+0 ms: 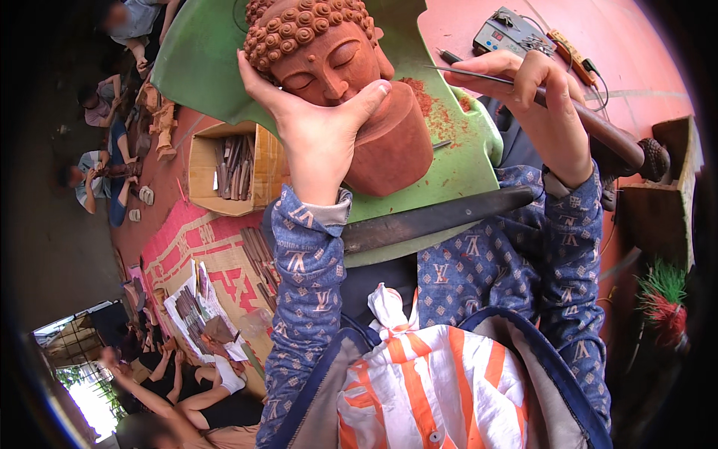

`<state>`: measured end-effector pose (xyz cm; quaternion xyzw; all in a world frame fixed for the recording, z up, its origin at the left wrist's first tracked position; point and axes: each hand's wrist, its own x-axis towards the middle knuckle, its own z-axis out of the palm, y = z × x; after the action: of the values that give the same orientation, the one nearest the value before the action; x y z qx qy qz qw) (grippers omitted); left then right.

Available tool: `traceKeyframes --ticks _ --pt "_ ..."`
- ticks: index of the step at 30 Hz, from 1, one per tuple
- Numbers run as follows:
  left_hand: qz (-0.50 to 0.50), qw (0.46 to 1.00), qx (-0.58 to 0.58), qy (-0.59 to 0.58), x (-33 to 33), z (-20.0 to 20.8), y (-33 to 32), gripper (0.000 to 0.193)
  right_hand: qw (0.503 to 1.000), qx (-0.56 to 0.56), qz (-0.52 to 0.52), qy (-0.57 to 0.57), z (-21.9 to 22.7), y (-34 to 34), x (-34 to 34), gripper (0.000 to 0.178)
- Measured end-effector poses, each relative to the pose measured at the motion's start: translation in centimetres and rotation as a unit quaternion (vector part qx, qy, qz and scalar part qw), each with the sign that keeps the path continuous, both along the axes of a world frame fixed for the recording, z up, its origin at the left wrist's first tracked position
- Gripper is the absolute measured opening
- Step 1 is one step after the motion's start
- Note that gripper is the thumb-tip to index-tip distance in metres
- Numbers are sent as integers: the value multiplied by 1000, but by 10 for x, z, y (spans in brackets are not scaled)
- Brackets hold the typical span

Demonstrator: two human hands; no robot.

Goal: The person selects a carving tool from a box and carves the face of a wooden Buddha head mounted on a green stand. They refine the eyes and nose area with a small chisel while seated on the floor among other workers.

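A reddish-brown carved wooden head (326,66) with curled hair and closed eyes lies tilted over a green plastic sheet (206,63). My left hand (314,123) is wrapped round its cheek and jaw, the thumb across the chin. Below the chin is its smooth, rounded neck block (393,146). My right hand (550,108) grips a carving tool (607,136) with a dark handle; its thin metal end points left, apart from the carving. Reddish wood shavings (420,99) lie beside the head. Across my lap rests a long dark bar (441,218).
At left, a cardboard box (265,168) holds several tools, and more tools (193,310) lie on paper. An electric control box (502,36) and power strip (570,57) sit at far right. Nearer are a brown box (658,217) and a red-green brush (664,303). People work at left.
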<state>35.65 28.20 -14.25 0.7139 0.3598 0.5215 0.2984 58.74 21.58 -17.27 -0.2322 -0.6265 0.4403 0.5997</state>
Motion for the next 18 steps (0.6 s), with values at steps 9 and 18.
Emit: traceKeyframes --ticks 9,18 --pt "60 995 -66 55 -27 5 -16 112 990 -76 -62 103 2 -31 -22 25" --pt "-134 958 -70 245 -43 44 -99 19 995 -57 41 -74 17 -44 -49 31"
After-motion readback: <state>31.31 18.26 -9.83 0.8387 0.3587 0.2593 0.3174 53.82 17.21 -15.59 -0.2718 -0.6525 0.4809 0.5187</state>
